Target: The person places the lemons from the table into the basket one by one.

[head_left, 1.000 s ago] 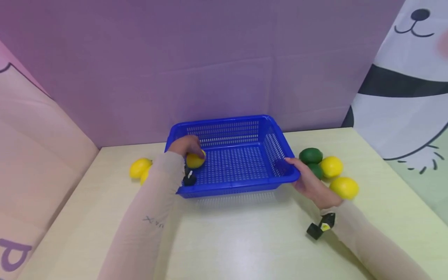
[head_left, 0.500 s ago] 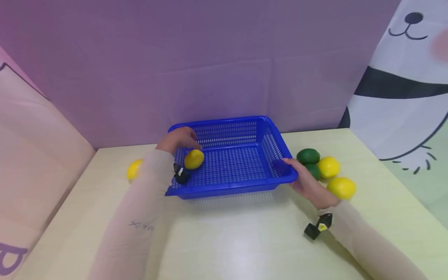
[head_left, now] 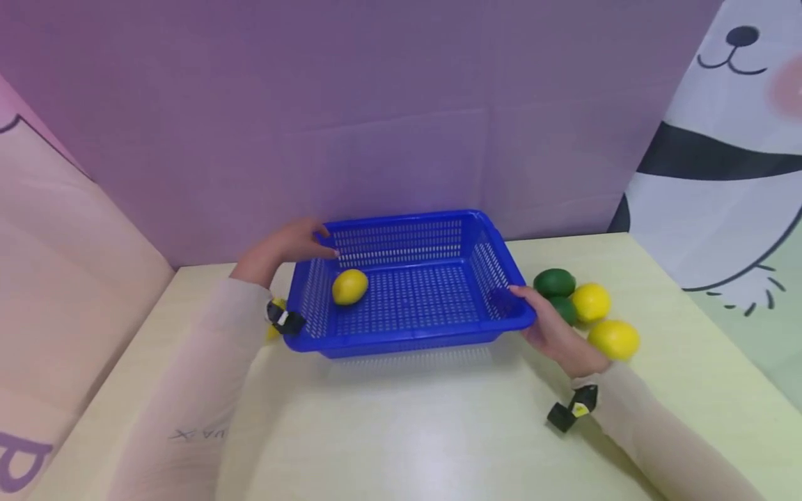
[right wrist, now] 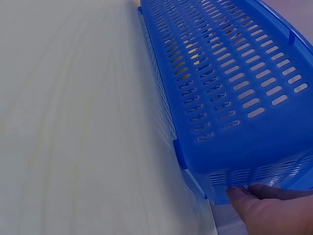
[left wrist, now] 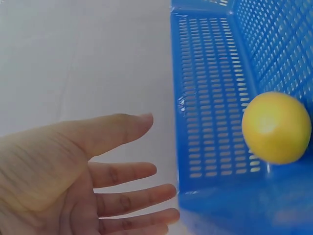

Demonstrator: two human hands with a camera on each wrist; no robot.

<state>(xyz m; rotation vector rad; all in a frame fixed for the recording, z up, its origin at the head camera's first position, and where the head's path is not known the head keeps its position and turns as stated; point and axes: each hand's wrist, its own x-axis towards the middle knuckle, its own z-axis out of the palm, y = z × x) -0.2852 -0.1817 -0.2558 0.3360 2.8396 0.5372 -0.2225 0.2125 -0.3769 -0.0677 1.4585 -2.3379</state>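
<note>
Your empty left hand point(head_left: 294, 243), fingers apart, hovered by the left end of the blue perforated plastic basket point(head_left: 413, 299); your right hand point(head_left: 554, 334) gripped its right side. 1 oval yellow lemon point(head_left: 350, 287) lay inside, leftward. Loading seemed underway, probably calling next for more loose fruit point(head_left: 591, 303).

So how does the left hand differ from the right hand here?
The left hand holds nothing, its fingers loose; the right hand grips the blue basket. The left hand is by the basket's far left corner, the right hand at its near right corner. Both are bare and come out of pale sleeves.
</note>
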